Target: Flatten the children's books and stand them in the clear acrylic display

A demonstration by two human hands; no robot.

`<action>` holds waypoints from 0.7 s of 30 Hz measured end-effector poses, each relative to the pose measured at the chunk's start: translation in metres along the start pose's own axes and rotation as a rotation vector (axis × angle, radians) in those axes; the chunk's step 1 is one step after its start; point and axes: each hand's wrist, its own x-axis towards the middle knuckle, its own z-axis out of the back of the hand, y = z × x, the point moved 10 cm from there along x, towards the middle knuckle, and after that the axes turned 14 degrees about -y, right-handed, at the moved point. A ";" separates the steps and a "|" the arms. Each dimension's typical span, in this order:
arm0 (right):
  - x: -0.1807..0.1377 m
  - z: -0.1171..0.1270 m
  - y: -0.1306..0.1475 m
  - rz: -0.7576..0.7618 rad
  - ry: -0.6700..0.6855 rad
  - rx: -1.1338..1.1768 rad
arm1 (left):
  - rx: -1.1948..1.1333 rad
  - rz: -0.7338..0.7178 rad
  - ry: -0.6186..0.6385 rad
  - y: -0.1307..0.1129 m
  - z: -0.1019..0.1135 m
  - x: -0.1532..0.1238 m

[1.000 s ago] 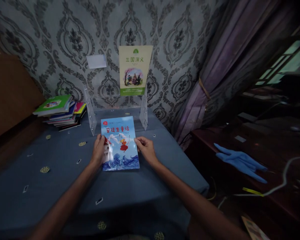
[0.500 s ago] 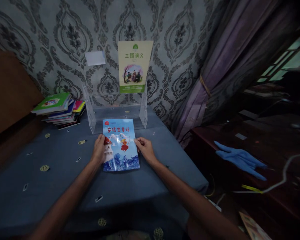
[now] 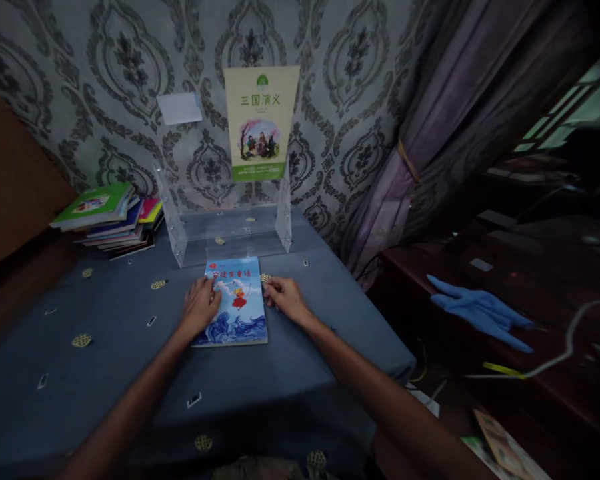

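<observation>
A blue picture-covered book (image 3: 240,327) with red Chinese title characters lies on the table, its page block showing along the near edge. My left hand (image 3: 201,307) rests over the book's left side, fingers stretched out on the cover and thumb across the picture. At the right edge, my right hand (image 3: 286,299) has its fingers curled in a pinch, fingertips against the book; how much they grip there is partly hidden. Just behind the book stands a clear plastic display rack (image 3: 177,230). A cream and green book (image 3: 263,123) is upright at the rack's upper right.
A stack of books (image 3: 113,217) sits at the back left of the cloth-covered table (image 3: 115,373). A white card (image 3: 180,108) is at the rack's upper left. A blue glove (image 3: 480,313) and a pale cable (image 3: 573,340) lie on dark red furniture at right, near a tied purple curtain (image 3: 395,180).
The book has come down flat onto the table and nearer me. My left hand has shifted from its edge onto the cover; my right fingers have curled at the right edge. The view has shifted slightly.
</observation>
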 end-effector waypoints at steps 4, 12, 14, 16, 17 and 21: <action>-0.003 0.000 0.002 0.013 0.005 0.012 | 0.279 -0.193 0.058 -0.011 -0.012 -0.009; 0.004 0.001 0.004 -0.038 -0.058 0.079 | 0.240 -0.203 0.083 -0.012 -0.018 0.001; -0.004 -0.003 0.004 -0.049 -0.038 0.103 | 0.192 -0.201 0.079 -0.014 -0.015 0.005; -0.022 -0.014 0.003 -0.078 0.024 0.138 | 0.114 -0.186 0.076 -0.016 -0.011 0.010; -0.034 -0.023 0.003 -0.095 0.069 0.155 | 0.061 -0.169 0.083 -0.017 -0.010 0.014; -0.080 -0.058 0.014 -0.093 0.264 0.152 | -0.184 -0.111 0.146 -0.023 -0.010 0.025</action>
